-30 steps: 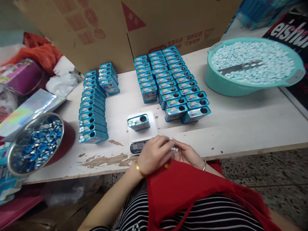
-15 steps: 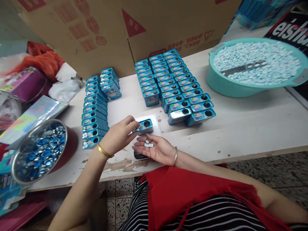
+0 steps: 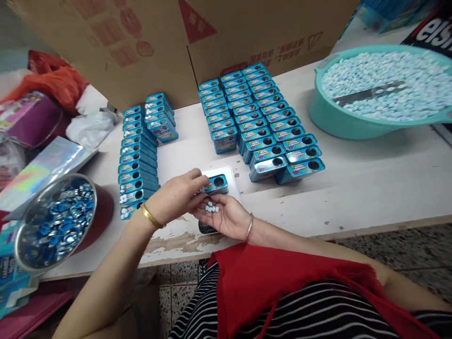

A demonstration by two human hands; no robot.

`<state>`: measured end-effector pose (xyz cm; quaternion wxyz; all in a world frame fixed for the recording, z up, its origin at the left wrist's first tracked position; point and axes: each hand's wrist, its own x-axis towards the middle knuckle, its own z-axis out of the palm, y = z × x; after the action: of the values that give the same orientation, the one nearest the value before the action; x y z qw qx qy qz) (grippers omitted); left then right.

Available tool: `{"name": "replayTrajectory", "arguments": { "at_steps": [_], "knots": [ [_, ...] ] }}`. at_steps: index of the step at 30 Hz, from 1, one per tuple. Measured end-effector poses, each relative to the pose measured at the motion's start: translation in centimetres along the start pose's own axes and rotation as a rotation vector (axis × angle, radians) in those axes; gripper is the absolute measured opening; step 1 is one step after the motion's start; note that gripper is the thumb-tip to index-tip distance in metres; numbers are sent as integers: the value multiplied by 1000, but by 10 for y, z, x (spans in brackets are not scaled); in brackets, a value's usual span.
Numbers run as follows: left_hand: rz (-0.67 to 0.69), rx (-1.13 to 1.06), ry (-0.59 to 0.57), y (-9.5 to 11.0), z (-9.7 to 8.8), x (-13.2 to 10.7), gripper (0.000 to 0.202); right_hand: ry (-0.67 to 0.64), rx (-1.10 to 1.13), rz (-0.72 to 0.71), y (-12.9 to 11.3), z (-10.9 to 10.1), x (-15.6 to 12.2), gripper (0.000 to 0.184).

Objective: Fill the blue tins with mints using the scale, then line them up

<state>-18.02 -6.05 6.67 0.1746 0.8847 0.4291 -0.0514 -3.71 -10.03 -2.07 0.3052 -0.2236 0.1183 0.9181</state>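
My left hand [image 3: 178, 195] is closed around the left end of a blue candy tin [image 3: 216, 184], fingers bent and fingertips partly hidden. The tin has a round dark hole in its top and rests on a white plate-like scale [image 3: 231, 176] with a dark front. Small white candies [image 3: 202, 190] show beside the left fingertips. Just in front of the tin, my right hand [image 3: 231, 219] lies palm up, cupping several pale candies [image 3: 212, 207]. The fingertips of both hands nearly meet, and whether they touch I cannot tell.
Rows of open-holed tins [image 3: 250, 123] stand behind; another row [image 3: 130, 167], some with candies on top, stands left. A metal bowl [image 3: 21, 235] holds blue-and-silver caps. A turquoise basin [image 3: 339, 123] of candies is at right. A cardboard box [image 3: 158, 56] walls the back.
The view has shifted slightly. My left fingers have come lower and closer to the right palm, overlapping its fingertips. The candies still lie in the right palm.
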Motion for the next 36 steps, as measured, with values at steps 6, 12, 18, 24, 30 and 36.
{"name": "replayTrajectory", "arguments": {
  "at_steps": [6,12,18,24,30,36],
  "knots": [
    [54,-66,56,20,7,-10,17,-62,-7,-28,0,0,2,19],
    [-81,-118,427,24,13,-37,15,-56,-58,19,-3,-7,-10,22],
    [-560,-208,669,-13,81,-89,16,61,-211,38,-17,-37,-42,20],
    [-614,-305,611,-5,157,-100,18,244,-245,-55,-25,-61,-67,21],
    [-597,-319,667,0,173,-82,18,278,-253,-114,-29,-74,-76,18],
    [-619,-361,742,-6,173,-81,19,326,-239,-145,-30,-75,-78,19]
  ]
}}
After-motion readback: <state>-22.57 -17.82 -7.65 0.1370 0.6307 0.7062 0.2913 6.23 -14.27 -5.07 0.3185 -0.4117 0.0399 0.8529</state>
